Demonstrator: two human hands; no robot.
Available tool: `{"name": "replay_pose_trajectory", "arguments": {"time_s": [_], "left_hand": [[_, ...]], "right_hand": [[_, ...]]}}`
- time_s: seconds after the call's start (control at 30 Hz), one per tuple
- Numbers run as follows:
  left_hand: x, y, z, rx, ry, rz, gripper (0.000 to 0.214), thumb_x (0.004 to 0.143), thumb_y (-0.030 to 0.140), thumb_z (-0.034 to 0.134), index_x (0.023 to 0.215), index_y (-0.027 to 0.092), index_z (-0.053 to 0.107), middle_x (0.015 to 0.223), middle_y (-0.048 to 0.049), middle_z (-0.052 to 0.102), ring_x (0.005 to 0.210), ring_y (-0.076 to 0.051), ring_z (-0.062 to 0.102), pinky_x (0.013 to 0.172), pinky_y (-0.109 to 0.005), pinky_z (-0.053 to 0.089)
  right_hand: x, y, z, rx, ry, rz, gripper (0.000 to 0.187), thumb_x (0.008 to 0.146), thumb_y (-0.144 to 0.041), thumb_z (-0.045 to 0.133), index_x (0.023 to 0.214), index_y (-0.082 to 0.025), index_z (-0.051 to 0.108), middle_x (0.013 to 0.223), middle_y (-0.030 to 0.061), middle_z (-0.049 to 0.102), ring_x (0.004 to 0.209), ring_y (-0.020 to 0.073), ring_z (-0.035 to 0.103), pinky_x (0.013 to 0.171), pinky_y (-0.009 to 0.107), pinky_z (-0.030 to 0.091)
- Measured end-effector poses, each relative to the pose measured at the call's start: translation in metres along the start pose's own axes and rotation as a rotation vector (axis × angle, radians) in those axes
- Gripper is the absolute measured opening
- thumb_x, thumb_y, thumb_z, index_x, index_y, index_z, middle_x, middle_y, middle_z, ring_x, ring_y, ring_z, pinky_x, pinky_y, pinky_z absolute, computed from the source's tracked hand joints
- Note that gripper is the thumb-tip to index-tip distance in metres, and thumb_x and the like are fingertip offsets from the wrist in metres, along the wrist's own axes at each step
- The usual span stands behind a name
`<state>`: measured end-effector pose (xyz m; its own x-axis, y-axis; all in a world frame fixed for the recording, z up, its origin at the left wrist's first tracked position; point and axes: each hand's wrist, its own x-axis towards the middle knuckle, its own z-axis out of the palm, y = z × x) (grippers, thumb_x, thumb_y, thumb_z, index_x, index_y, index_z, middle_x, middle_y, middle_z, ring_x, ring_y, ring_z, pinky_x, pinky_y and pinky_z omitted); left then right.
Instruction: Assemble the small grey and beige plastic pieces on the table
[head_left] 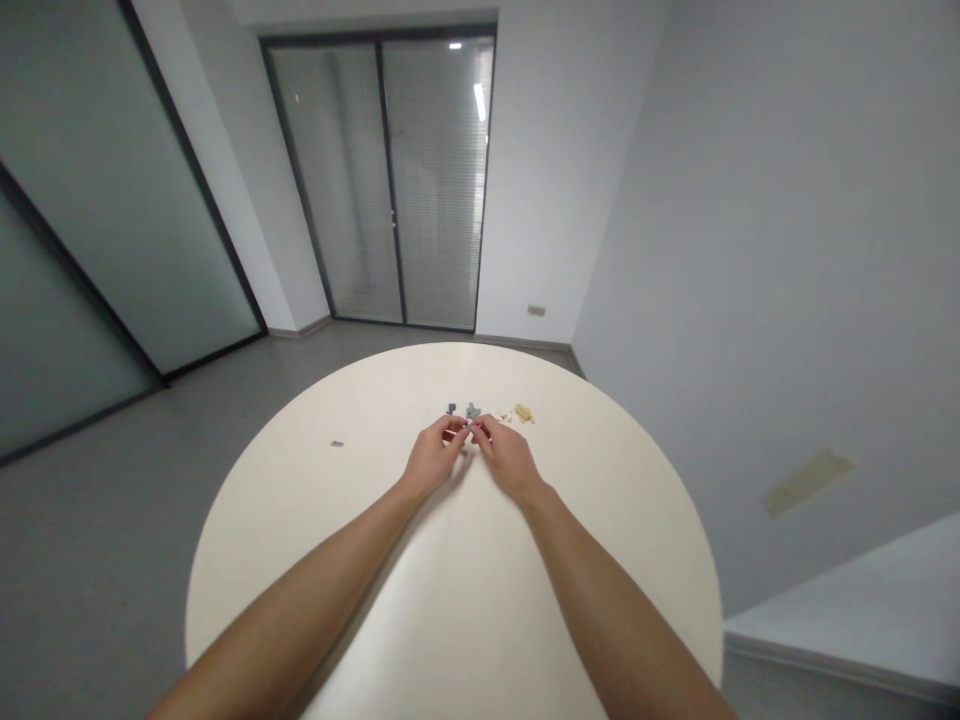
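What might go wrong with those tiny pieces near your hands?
The tiny grey pieces lie very close to the left hand and right hand, so a small bump might scatter them. One might slide off the round table onto the floor, where it could be hard to spot.

You are in what looks like a plain office meeting room. At the far end stand glass sliding doors with slatted blinds, and frosted glass panels in dark metal frames run along the left side. Your round, pale table sits on a smooth grey floor between bare white walls, with a small wall socket plate just above the skirting.
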<state>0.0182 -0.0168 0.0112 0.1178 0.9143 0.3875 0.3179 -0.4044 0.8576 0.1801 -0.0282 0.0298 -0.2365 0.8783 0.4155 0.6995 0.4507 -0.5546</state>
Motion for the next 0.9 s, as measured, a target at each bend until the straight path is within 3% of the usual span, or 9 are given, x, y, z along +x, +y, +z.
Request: {"name": "replay_pose_trajectory", "arguments": {"time_s": [0.9], "left_hand": [[-0.003,0.01,0.0,-0.018,0.003,0.063,0.018,0.09,0.03,0.054,0.101,0.019,0.065,0.099,-0.0043,0.07,0.076,-0.014,0.066,0.073,-0.028,0.053]], "right_hand": [[-0.002,-0.002,0.002,-0.005,-0.057,0.02,0.026,0.104,-0.037,0.03,0.105,-0.023,0.051,0.091,0.0031,0.07,0.082,0.0167,0.064,0.071,0.024,0.038]]}}
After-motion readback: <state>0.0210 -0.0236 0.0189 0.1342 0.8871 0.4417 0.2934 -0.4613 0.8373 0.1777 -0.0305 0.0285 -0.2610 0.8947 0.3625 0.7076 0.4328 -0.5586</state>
